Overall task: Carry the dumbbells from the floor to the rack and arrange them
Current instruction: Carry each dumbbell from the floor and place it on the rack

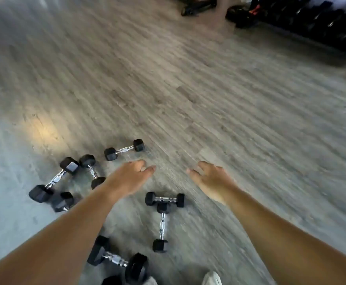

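Head view, looking down: both bare arms reach forward over a grey wood-look floor (209,95). The left hand (130,175) and right hand (213,181) each show a wide, empty grip, fingers loosely spread. Black hex dumbbells (124,150) with chrome handles lie scattered on the floor beneath and left of the left grip, none touched. The rack (320,23), dark and blurred, stands far beyond the right grip.
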The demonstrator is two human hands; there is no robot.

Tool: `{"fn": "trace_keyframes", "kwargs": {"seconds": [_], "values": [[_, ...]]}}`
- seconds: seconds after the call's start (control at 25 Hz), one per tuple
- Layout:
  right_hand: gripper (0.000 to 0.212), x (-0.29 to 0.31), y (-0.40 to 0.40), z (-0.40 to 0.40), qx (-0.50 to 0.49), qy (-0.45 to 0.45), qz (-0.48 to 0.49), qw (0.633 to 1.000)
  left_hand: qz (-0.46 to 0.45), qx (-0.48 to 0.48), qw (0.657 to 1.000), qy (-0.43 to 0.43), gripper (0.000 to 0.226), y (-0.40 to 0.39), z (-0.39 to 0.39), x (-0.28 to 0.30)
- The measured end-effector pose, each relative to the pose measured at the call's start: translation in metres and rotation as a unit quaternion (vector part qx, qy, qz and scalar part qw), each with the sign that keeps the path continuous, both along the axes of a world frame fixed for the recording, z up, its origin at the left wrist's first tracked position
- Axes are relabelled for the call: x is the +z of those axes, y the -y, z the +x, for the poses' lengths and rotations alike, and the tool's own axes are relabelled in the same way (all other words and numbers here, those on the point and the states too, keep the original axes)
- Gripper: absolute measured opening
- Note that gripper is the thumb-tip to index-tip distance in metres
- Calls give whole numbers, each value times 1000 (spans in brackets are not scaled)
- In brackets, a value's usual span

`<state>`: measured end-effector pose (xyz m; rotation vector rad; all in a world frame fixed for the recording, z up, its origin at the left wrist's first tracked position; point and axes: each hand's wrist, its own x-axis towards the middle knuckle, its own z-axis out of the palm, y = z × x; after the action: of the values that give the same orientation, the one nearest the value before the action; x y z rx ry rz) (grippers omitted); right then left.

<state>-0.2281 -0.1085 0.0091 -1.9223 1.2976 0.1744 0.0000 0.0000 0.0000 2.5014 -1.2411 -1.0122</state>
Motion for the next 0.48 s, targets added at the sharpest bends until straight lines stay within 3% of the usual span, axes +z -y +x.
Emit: {"fn": "trace_keyframes", "kwargs": {"seconds": [0.16,0.32,0.48], "values": [[65,-169,14,29,0,-34,30,999,82,-12,997,8,54,14,22,-172],[58,-348,20,52,-10,-75,53,996,95,36,995,-15,43,24,42,-351],[56,-467,23,66,-43,-70,80,993,82,97,990,-64,40,30,44,-462]]}}
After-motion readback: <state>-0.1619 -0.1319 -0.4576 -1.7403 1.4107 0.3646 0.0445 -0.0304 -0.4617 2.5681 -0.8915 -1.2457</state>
